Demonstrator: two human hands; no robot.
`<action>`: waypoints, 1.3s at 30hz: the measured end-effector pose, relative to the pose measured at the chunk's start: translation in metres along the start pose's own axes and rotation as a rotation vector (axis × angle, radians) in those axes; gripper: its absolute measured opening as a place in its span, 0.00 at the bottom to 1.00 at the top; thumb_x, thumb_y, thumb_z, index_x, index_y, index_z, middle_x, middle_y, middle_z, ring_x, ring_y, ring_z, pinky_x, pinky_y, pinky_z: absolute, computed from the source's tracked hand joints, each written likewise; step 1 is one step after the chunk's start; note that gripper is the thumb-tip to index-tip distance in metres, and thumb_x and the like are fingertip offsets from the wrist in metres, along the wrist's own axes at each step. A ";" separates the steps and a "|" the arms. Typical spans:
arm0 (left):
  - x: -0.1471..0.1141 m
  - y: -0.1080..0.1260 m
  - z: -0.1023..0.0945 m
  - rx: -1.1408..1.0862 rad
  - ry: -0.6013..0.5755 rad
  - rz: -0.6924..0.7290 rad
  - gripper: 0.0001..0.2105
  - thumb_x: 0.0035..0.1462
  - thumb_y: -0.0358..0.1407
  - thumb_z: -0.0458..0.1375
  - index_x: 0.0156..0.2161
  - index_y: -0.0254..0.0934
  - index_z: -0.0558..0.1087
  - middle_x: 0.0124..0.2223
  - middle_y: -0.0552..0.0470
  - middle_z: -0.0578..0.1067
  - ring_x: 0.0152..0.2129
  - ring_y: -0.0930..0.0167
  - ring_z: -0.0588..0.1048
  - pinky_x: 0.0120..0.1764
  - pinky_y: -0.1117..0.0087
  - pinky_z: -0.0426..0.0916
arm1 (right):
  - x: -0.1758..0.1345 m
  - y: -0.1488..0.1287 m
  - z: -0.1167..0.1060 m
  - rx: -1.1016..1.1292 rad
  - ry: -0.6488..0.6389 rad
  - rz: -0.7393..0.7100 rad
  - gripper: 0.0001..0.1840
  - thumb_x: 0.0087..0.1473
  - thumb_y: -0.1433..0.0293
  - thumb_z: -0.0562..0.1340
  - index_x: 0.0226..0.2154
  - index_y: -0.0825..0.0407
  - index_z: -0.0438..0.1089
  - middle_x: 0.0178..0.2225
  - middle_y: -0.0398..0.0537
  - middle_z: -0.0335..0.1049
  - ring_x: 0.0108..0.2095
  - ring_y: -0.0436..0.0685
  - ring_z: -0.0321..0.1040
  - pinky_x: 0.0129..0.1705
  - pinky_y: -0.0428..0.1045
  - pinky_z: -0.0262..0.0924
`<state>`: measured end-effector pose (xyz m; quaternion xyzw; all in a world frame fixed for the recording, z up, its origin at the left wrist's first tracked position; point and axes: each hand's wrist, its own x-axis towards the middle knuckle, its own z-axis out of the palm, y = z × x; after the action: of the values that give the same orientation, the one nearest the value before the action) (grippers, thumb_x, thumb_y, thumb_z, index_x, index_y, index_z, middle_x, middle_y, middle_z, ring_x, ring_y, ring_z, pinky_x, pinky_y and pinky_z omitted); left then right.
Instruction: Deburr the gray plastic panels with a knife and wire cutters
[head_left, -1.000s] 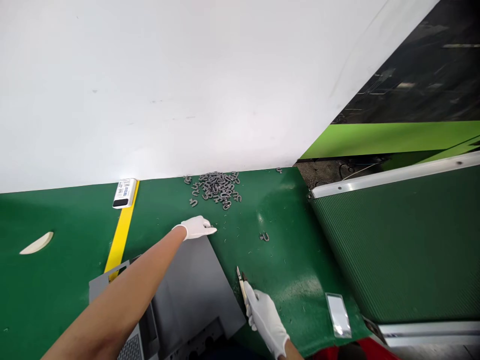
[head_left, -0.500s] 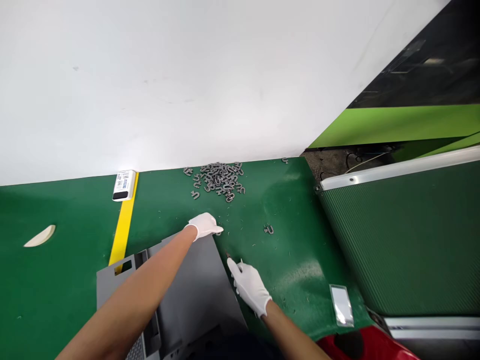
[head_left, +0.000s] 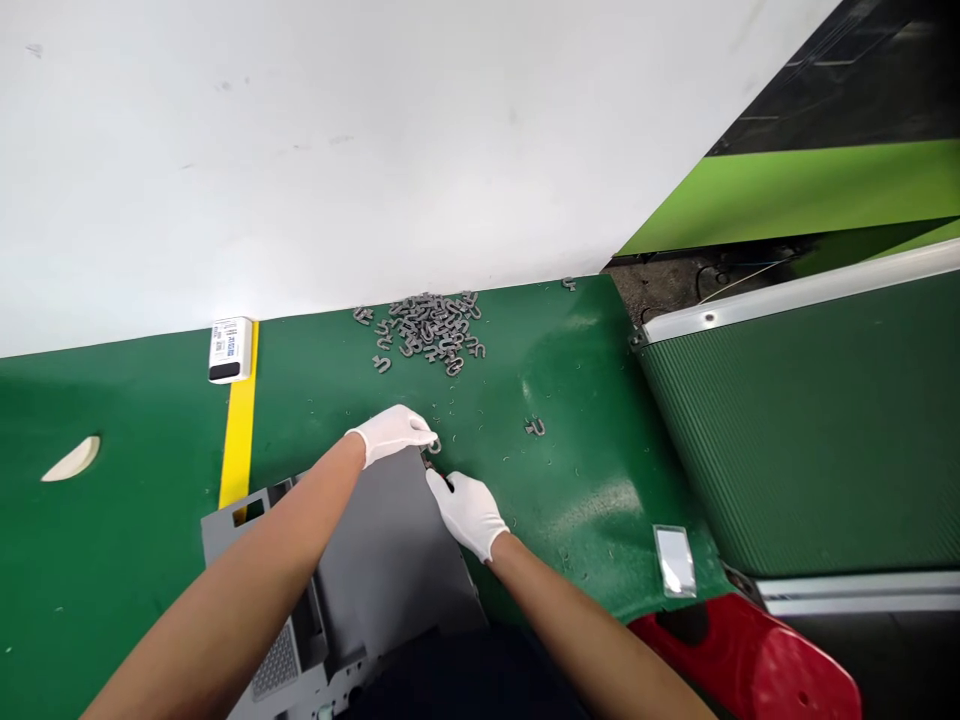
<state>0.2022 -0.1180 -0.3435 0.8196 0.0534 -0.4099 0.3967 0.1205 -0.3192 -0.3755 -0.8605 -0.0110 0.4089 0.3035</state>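
My left hand (head_left: 396,432), in a white glove, pinches a small grey U-shaped plastic clip (head_left: 435,447) at the far right corner of a large grey plastic panel (head_left: 397,540). Just below, my gloved right hand (head_left: 469,512) is closed beside the panel's right edge. A dark tip pokes out by its fingers, close to the clip; the rest of what it grips is hidden. The panel lies in front of me, with cut-outs and a grille on its left part, and my left forearm crosses over it.
A pile of grey U-shaped clips (head_left: 431,328) lies by the white wall (head_left: 337,170); loose clips (head_left: 535,427) sit to the right. Thin shavings dot the green table (head_left: 585,400). A white device (head_left: 230,350), a clear packet (head_left: 675,562) and a ribbed green conveyor (head_left: 810,440) flank it.
My right hand has moved up and left to the panel's corner, bringing the dark tip near the clip. The left hand keeps its pinch there. The whole view has shifted slightly.
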 end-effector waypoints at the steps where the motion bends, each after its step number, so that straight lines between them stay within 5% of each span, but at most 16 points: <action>1: 0.000 0.000 0.000 0.001 -0.003 0.005 0.19 0.53 0.51 0.61 0.38 0.39 0.85 0.41 0.49 0.84 0.40 0.63 0.77 0.40 0.69 0.66 | 0.000 0.000 0.000 -0.003 -0.001 -0.001 0.35 0.67 0.43 0.44 0.36 0.50 0.74 0.38 0.57 0.80 0.40 0.62 0.76 0.40 0.50 0.60; 13: -0.002 0.000 0.002 -0.060 0.000 0.003 0.19 0.52 0.50 0.62 0.39 0.37 0.85 0.42 0.49 0.84 0.41 0.63 0.77 0.42 0.69 0.67 | -0.002 -0.001 -0.006 -0.024 -0.030 0.003 0.36 0.67 0.42 0.44 0.35 0.50 0.74 0.36 0.55 0.80 0.38 0.60 0.76 0.38 0.49 0.59; 30: 0.005 0.000 0.006 -0.059 0.022 -0.047 0.18 0.51 0.50 0.63 0.37 0.38 0.85 0.38 0.51 0.83 0.35 0.66 0.74 0.35 0.69 0.63 | 0.009 -0.003 0.004 -0.173 0.059 0.021 0.35 0.69 0.47 0.45 0.37 0.53 0.76 0.39 0.64 0.81 0.45 0.68 0.78 0.47 0.56 0.64; 39: 0.004 0.002 0.005 -0.053 0.026 -0.060 0.18 0.50 0.50 0.63 0.38 0.39 0.86 0.39 0.50 0.84 0.36 0.65 0.75 0.38 0.69 0.65 | 0.007 -0.006 -0.004 -0.118 0.000 0.043 0.37 0.67 0.43 0.43 0.37 0.49 0.76 0.39 0.58 0.81 0.43 0.65 0.78 0.46 0.55 0.65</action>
<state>0.2022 -0.1238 -0.3468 0.8121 0.0940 -0.4094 0.4050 0.1292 -0.3145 -0.3757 -0.8770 -0.0168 0.4141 0.2434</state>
